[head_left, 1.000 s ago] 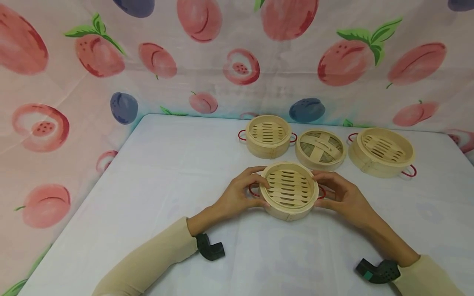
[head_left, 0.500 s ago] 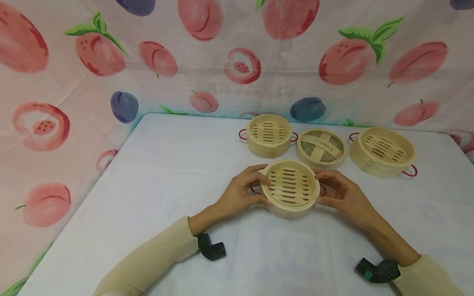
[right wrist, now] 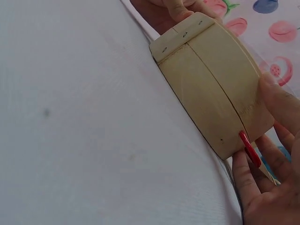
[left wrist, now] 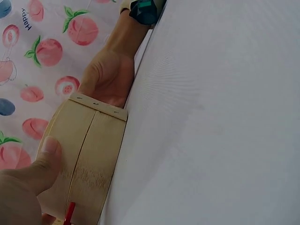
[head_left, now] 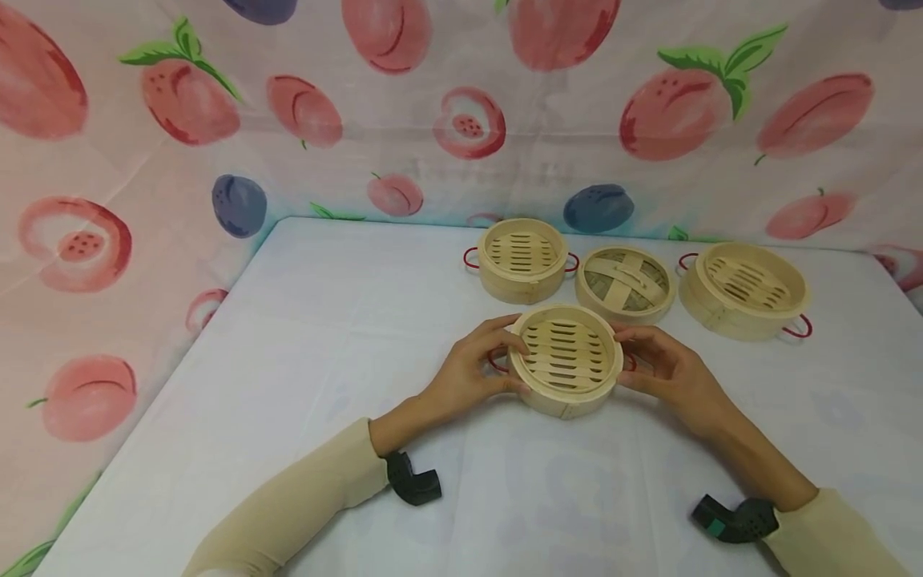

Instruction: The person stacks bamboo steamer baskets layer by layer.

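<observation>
Both hands hold one round bamboo steamer basket (head_left: 566, 405) between them, its slatted inside facing up. On its left side my left hand (head_left: 472, 369) grips the rim and wall, thumb on the near side and a finger over the rim. My right hand (head_left: 674, 373) grips the opposite side, fingers at the far rim and thumb low on the near wall. A red handle (head_left: 497, 361) shows inside each hand's grasp. In the left wrist view the left thumb (left wrist: 49, 154) presses the wall. From the right wrist the basket's underside edge lies close over the white tabletop.
Behind stand a second steamer basket (head_left: 521, 288) with red handles, a woven bamboo lid (head_left: 613, 308), and a larger steamer basket (head_left: 728, 320) at the right. The white table (head_left: 346, 304) ends at a peach-printed cloth (head_left: 404, 160) along the back and left.
The held steamer basket has shifted slightly away from me, toward the bamboo lid, with both hands moving along. Both hands keep their grip; the things behind stay in place.
</observation>
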`<state>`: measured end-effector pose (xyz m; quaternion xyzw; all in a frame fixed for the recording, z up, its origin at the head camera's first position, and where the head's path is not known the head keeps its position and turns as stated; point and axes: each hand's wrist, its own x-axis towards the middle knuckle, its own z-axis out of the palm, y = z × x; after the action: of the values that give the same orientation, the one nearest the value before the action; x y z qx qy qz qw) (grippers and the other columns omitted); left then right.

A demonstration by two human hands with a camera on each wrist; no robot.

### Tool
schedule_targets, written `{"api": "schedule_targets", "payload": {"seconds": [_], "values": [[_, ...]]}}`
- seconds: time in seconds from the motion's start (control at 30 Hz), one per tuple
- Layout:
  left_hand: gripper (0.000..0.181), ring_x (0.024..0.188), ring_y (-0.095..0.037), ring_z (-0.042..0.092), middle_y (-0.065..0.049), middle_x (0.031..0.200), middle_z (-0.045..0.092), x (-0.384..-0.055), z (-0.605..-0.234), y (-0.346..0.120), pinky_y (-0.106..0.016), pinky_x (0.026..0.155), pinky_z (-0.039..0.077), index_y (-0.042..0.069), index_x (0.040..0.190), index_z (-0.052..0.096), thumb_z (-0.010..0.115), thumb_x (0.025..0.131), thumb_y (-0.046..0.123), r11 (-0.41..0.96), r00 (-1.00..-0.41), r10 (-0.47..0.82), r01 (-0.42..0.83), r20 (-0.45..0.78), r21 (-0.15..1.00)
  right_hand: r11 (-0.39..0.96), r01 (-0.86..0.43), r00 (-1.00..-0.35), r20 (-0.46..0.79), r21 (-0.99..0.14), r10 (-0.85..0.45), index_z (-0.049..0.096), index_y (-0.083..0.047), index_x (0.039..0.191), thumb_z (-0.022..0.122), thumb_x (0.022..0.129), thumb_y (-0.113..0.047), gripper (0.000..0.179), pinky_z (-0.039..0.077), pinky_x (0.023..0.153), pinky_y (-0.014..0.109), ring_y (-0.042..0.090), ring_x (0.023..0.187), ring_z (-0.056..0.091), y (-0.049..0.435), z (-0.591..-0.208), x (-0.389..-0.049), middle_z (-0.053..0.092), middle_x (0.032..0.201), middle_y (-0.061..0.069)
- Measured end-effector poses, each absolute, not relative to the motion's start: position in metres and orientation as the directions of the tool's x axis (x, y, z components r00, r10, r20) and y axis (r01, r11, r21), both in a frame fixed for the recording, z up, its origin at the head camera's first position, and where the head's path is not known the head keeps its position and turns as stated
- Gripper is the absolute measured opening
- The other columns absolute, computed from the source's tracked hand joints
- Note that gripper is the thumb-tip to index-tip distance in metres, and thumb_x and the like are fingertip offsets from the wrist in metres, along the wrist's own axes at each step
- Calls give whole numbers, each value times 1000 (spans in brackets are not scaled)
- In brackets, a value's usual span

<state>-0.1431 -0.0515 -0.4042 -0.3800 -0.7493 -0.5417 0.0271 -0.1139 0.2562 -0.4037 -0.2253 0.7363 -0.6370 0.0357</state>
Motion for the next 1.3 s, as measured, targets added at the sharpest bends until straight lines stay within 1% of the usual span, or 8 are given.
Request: {"api": "schedule_targets", "payload": {"seconds": [0.17,0.27,0.33,0.53,0.63,0.8,1.0,1.3], "values": [[50,129,-18,42,-13,138,46,-149,-399,-58,-33,98,44,8,112,60,86,70,11,173,-682,590,630,433,757,59,-262,-899,222,-963,-379,46,8,126,65,83,14,47,40,99,21,17,127,44,256,-404,-115,43,142,13],[54,127,-17,43,-11,137,47,-156,-391,-66,-37,95,46,7,118,58,85,71,11,200,-686,588,636,428,745,44,-261,-898,225,-964,-379,46,8,126,65,83,15,48,40,98,21,16,125,45,256,-405,-115,45,139,13],[54,126,-17,44,-11,137,47,-163,-385,-73,-39,92,48,6,120,57,84,73,8,197,-703,564,624,433,757,44,-264,-896,228,-963,-381,46,8,126,64,83,15,48,41,97,21,16,124,46,256,-404,-114,46,136,13],[55,126,-18,45,-15,135,49,-191,-371,-88,-41,94,46,3,122,57,83,74,7,237,-761,449,607,468,759,65,-262,-894,217,-963,-392,46,7,127,66,83,13,49,43,95,21,17,121,47,254,-404,-114,47,133,14],[54,125,-17,45,-13,134,50,-208,-367,-90,-42,97,44,3,123,56,82,76,10,284,-787,410,589,460,756,59,-262,-894,219,-963,-391,46,7,127,65,83,13,49,42,96,21,17,122,47,254,-404,-114,47,133,14],[51,128,-13,41,-7,136,49,-236,-369,-87,-42,101,39,8,123,57,81,78,15,386,-819,409,555,402,737,49,-261,-894,222,-964,-390,45,7,127,64,83,14,48,42,96,21,16,124,46,256,-405,-114,46,132,14],[52,127,-11,40,-1,133,50,-259,-377,-84,-42,99,40,11,128,57,79,81,18,446,-851,419,497,317,745,53,-255,-895,215,-966,-391,45,7,128,65,83,14,49,42,96,22,16,125,46,258,-407,-115,46,134,14],[51,127,-12,41,0,135,52,-274,-382,-82,-43,102,38,15,130,58,77,83,19,484,-871,419,454,258,748,24,-244,-890,214,-970,-403,44,8,127,64,84,14,48,43,96,23,19,127,44,259,-408,-116,41,140,15]]}}
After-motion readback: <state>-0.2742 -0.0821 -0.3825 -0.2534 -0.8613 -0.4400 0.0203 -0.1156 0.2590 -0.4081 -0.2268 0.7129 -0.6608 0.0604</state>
